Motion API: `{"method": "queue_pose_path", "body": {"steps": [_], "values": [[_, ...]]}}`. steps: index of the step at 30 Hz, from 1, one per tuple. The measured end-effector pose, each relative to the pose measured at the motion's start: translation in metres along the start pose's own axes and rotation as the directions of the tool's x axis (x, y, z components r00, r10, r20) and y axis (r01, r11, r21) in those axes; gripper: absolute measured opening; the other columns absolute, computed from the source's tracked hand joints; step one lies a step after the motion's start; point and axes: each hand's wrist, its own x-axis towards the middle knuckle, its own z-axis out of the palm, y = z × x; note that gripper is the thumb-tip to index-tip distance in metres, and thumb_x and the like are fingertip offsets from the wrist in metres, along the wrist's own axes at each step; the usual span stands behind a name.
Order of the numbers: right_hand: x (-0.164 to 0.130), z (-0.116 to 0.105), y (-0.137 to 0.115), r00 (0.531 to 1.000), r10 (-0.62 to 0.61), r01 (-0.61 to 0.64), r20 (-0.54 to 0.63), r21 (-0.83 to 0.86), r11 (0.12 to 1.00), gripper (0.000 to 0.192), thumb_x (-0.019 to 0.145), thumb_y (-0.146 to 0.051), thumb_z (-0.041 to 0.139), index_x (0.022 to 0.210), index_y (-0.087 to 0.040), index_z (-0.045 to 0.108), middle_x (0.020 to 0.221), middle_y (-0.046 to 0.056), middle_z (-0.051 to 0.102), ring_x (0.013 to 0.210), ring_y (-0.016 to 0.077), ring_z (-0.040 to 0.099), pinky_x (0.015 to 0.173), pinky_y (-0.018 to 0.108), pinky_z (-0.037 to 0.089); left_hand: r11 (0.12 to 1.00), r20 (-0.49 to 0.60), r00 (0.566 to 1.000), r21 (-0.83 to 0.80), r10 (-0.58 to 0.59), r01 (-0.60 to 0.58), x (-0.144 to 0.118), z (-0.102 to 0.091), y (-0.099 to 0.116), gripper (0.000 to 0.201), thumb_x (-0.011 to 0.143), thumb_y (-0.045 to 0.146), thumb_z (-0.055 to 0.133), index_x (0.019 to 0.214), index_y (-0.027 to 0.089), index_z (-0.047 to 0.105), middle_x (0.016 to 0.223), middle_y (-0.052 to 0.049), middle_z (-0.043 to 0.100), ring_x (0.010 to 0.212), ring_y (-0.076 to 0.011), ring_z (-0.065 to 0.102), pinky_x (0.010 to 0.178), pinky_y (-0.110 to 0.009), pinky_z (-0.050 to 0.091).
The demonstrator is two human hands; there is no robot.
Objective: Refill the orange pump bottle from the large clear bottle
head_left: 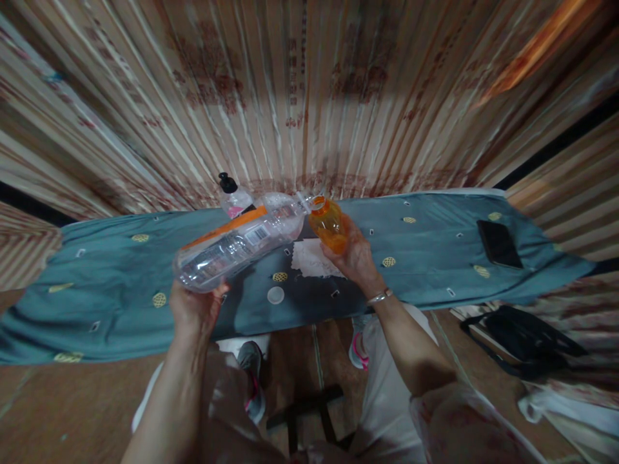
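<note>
My left hand [196, 306] is wrapped round the base of a large clear plastic bottle [236, 241] with an orange stripe. The bottle is tilted, its neck pointing right. In my right hand [355, 254] is a small orange translucent bottle [329, 225], uncapped and leaning toward the large one. The two mouths meet or nearly meet; I cannot tell if they touch. Below them lies a white piece of paper [314, 258] with a ragged edge. A small round whitish cap [275, 295] rests nearer the table's front edge.
A pump bottle [235, 196] with a black top stands behind the large bottle. On the right of the green tablecloth [420, 258] lies a dark phone [500, 243]. A black bag [527, 338] is at the lower right. Pleated curtains [300, 90] hang behind the table.
</note>
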Motion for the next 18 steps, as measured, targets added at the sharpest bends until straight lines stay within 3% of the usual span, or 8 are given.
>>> {"method": "queue_pose_path", "body": {"steps": [6,15,18], "values": [[-0.0021,0.0032,0.0061,1.0,-0.029,0.029,0.0,-0.019,0.999,0.089,0.111,-0.057,0.092,0.183,-0.017,0.059,0.165,0.031,0.085,0.155,0.0509,0.086,0.132,0.08,0.075,0.999,0.038,0.999,-0.047,0.023,-0.021,0.0006,0.0011,-0.0001,0.036,0.115,0.024,0.05,0.126,0.024,0.084,0.086,-0.008,0.083,0.055,-0.0234,0.069,0.038,-0.024,0.051],[-0.0024,0.0051,0.0077,0.998,-0.054,0.053,-0.023,-0.048,0.997,0.092,0.111,-0.059,0.09,0.183,-0.01,0.057,0.161,0.033,0.087,0.149,0.0495,0.088,0.129,0.075,0.078,0.996,0.015,0.999,-0.073,0.048,-0.047,0.0056,0.0008,-0.0032,0.043,0.115,0.027,0.052,0.142,0.022,0.084,0.086,-0.006,0.082,0.055,-0.0238,0.064,0.037,-0.024,0.046],[-0.0026,0.0057,0.0072,0.998,-0.058,0.057,-0.03,-0.056,0.997,0.089,0.112,-0.057,0.09,0.182,-0.013,0.058,0.16,0.031,0.087,0.148,0.0492,0.088,0.127,0.076,0.079,0.997,0.035,0.998,-0.06,0.052,-0.05,0.0081,-0.0019,-0.004,0.042,0.115,0.028,0.051,0.138,0.023,0.086,0.091,-0.008,0.084,0.057,-0.024,0.067,0.038,-0.026,0.048]]}}
